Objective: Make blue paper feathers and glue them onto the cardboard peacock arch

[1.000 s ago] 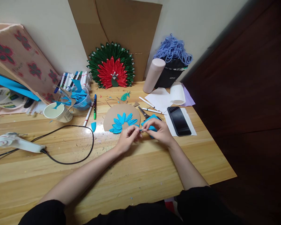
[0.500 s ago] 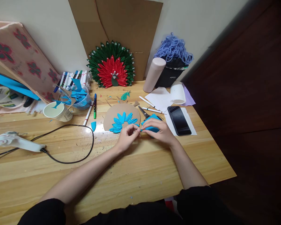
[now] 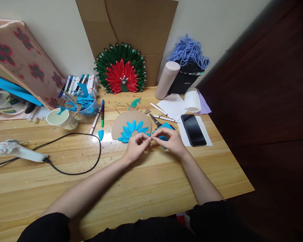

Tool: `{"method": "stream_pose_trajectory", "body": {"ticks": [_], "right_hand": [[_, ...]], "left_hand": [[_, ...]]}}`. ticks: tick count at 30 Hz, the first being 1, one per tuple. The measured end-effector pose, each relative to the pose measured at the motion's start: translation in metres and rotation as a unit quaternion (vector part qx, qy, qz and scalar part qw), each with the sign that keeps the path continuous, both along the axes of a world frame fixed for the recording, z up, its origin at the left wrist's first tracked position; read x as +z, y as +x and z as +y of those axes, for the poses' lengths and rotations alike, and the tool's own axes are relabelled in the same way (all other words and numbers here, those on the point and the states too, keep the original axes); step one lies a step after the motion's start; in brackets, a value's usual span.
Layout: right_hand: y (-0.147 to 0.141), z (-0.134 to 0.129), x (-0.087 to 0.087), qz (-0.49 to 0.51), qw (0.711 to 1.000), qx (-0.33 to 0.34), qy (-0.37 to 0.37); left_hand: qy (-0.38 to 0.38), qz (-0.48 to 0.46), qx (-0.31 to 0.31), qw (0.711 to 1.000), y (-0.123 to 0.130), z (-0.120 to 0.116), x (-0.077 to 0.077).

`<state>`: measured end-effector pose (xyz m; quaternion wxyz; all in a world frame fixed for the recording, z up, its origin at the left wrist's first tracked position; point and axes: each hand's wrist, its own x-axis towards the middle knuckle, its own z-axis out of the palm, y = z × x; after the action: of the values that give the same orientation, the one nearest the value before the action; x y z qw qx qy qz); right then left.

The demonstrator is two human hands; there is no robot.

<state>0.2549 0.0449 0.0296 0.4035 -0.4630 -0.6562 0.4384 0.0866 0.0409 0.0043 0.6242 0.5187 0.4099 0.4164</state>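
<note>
My left hand (image 3: 137,147) and my right hand (image 3: 170,141) meet fingertip to fingertip, both pinched. What they hold between them is too small and hidden to name. Just behind my left hand lies a rounded cardboard piece (image 3: 121,121) with a fan of blue petals (image 3: 134,127) along its lower part. Blue paper (image 3: 166,126) lies partly under my right hand, beside dark scissors (image 3: 155,121). A single blue petal piece (image 3: 100,135) rests on the table to the left.
A glue gun (image 3: 17,151) and its looped cable lie left, near a paper cup (image 3: 62,118) and a tub of blue scraps (image 3: 88,106). A phone (image 3: 193,130) lies right. Behind stand a red-green peacock (image 3: 123,70) and a pink bottle (image 3: 167,80).
My right fingers have shifted slightly and curled more at the fingertips. The bit of blue seen between my hands before no longer shows clearly.
</note>
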Motion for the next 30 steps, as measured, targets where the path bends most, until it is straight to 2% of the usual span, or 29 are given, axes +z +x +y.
{"method": "stream_pose_trajectory", "body": {"ticks": [7,13,18,23,30], "right_hand": [[-0.003,0.003,-0.006,0.059,0.995,-0.044,-0.066],[-0.005,0.002,-0.005,0.056,0.995,-0.036,-0.073],[-0.006,0.001,-0.007,0.048,0.996,-0.020,-0.068],[-0.007,-0.002,-0.005,0.041,0.998,-0.005,-0.051],[-0.010,-0.003,-0.006,0.032,0.998,-0.026,-0.046]], "left_hand": [[0.049,0.066,0.036,0.996,0.002,-0.002,-0.002],[0.131,0.136,0.066,0.980,0.003,-0.005,-0.010],[0.177,0.157,0.083,0.968,0.003,-0.006,-0.014],[0.188,0.168,0.079,0.965,0.002,-0.007,-0.011],[0.174,0.160,0.071,0.969,0.002,-0.008,-0.011]]}}
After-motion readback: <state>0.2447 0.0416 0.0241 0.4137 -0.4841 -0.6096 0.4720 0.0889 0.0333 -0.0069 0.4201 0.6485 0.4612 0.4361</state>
